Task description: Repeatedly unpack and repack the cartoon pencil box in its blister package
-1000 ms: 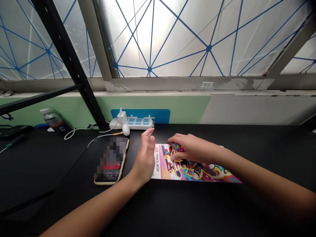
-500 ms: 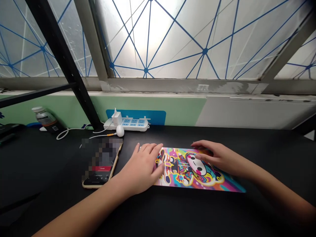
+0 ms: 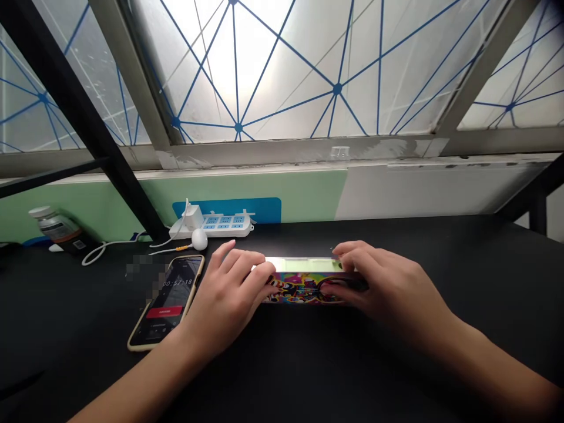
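Note:
A pencil box [image 3: 304,288] with a bright cartoon print sits on the black tabletop between my hands. Only a narrow printed strip faces me, with a pale greenish face [image 3: 304,265] catching light above it. My left hand [image 3: 233,288] grips its left end with curled fingers. My right hand [image 3: 379,288] curves over the right end, its fingers across the print. The hands hide both ends of the box, so I cannot tell how it is opened or folded.
A smartphone [image 3: 165,302] showing a timer lies just left of my left hand. Behind it are a white power strip [image 3: 211,226] with a plug and cable and a round white object [image 3: 199,239]. A bottle [image 3: 57,228] stands far left, beside a black metal post [image 3: 83,111].
The pencil box no longer lies flat with its print up; it now shows a narrow strip and a pale face. Both hands have closed in on its ends. The view has shifted slightly.

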Available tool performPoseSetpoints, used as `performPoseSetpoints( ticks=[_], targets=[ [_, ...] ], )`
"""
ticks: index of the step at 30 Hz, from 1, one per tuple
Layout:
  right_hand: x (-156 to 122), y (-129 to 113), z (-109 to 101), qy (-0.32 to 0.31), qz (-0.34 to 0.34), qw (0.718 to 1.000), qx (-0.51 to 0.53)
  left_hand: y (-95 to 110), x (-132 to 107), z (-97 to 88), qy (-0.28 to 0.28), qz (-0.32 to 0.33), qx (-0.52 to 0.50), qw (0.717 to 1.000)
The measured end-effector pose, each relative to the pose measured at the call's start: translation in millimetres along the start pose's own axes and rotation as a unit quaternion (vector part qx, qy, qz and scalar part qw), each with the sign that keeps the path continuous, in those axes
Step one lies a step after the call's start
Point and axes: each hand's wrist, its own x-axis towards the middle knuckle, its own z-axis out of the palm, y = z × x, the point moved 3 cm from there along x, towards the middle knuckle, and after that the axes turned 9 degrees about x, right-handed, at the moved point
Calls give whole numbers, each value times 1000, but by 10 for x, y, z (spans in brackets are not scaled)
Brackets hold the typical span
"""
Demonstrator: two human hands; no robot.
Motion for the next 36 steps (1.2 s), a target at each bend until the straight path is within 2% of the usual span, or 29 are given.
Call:
performPoseSetpoints(
  ticks=[5, 10, 16, 21, 24, 27, 31, 36],
  targets=[
    [-25, -220, 21, -43, -42, 995, -79, 73, -10, -20, -42, 37, 16, 998],
    [-46, -287, 107, -112, -92, 982, -121, 153, -46, 51, -90, 50, -3, 995],
    [-68, -208, 208, -160, -125, 976, -79, 87, -27, 116, -168, 27, -50, 984],
    [-146, -146, 319, -188, -153, 969, -40, 33, -71, 193, -189, 1, -106, 976],
    [-168, -151, 337, -189, -147, 971, -12, 13, -121, 301, -213, -18, -94, 972],
    [-144, -170, 301, -206, -106, 971, 53, 2, -143, 370, -248, -30, -88, 964],
    [-87, -187, 249, -232, -67, 962, 127, -7, -119, 316, -254, -21, -97, 962],
    [-27, -83, 234, -214, -44, 965, 143, -37, -119, 262, -239, -18, -138, 961]
  ],
)
